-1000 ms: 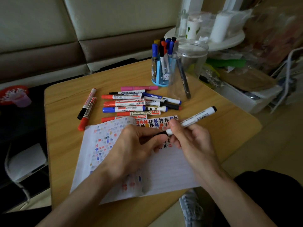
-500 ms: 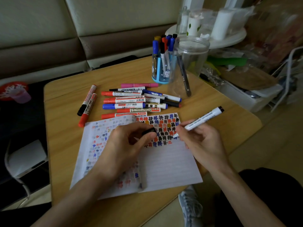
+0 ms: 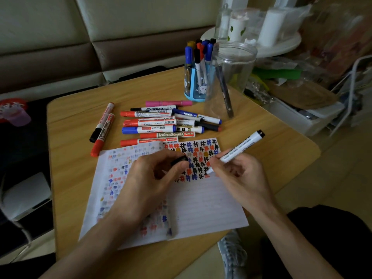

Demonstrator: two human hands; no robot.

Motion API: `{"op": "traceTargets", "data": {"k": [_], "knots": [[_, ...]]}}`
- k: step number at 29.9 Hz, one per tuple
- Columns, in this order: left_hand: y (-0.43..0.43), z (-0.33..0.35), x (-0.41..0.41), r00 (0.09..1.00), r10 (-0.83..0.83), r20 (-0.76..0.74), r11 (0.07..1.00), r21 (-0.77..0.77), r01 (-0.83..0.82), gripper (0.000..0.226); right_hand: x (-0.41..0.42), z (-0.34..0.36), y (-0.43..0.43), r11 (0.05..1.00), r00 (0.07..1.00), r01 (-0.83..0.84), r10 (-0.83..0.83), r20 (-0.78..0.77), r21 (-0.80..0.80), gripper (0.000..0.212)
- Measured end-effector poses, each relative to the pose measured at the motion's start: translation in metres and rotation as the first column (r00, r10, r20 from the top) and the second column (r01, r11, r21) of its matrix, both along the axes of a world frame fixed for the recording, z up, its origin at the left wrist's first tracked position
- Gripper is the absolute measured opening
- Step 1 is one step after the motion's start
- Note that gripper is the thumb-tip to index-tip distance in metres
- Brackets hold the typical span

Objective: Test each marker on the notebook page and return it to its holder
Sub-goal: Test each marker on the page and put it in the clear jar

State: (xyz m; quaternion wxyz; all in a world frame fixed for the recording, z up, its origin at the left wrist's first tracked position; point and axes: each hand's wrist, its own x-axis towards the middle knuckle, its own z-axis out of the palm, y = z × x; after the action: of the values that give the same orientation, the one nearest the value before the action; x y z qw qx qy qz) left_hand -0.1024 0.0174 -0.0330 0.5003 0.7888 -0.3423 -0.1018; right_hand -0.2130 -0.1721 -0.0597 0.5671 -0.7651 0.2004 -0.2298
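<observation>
Right hand [image 3: 239,178] gripped a white marker [image 3: 239,147] pen-style, fingers curled round the lower barrel near the nib. The tip was down on the notebook page [image 3: 201,208], at the right end of the lowest row of hash marks. The barrel slanted up and away from the fingers, with its black tail end out past the page's right edge. Most of the barrel stuck out above the grip, only the nib end below it.

Left hand [image 3: 153,178] lay on the middle of the page, pinching a black cap [image 3: 179,160] between thumb and forefinger. The cap sat over the hash marks, left of the tip, apart from the marker.

Loose markers [image 3: 157,127] lay heaped just beyond the page's far edge: red, blue, black, one pink. Two more markers [image 3: 102,129] lay side by side beyond its far left corner. A blue holder [image 3: 193,85] full of upright markers stood well beyond the far edge. A clear jar [image 3: 231,77] stood right of it, touching or just beside, cannot tell which, with one dark pen leaning inside. The page lay on a wooden table [image 3: 76,178].
</observation>
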Motion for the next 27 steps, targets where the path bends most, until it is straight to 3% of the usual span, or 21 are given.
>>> {"op": "traceTargets", "data": {"k": [19, 22, 27], "knots": [[0.0007, -0.0005, -0.0002, 1.0, -0.004, 0.001, 1.0, 0.0, 0.004, 0.038, -0.0023, -0.0046, -0.0029, 0.996, 0.999, 0.018, -0.015, 0.038, -0.087, 0.004], [0.001, -0.0008, -0.0001, 1.0, -0.009, 0.001, 1.0, 0.002, 0.009, 0.036, -0.0026, -0.005, -0.0047, 0.999, 0.998, 0.022, -0.019, 0.061, -0.037, 0.004], [0.0001, -0.0007, 0.0007, 1.0, -0.001, -0.002, 1.0, 0.007, 0.001, 0.032, -0.0019, -0.0048, -0.0022, 0.998, 0.998, -0.042, 0.044, 0.038, -0.055, 0.005]]}}
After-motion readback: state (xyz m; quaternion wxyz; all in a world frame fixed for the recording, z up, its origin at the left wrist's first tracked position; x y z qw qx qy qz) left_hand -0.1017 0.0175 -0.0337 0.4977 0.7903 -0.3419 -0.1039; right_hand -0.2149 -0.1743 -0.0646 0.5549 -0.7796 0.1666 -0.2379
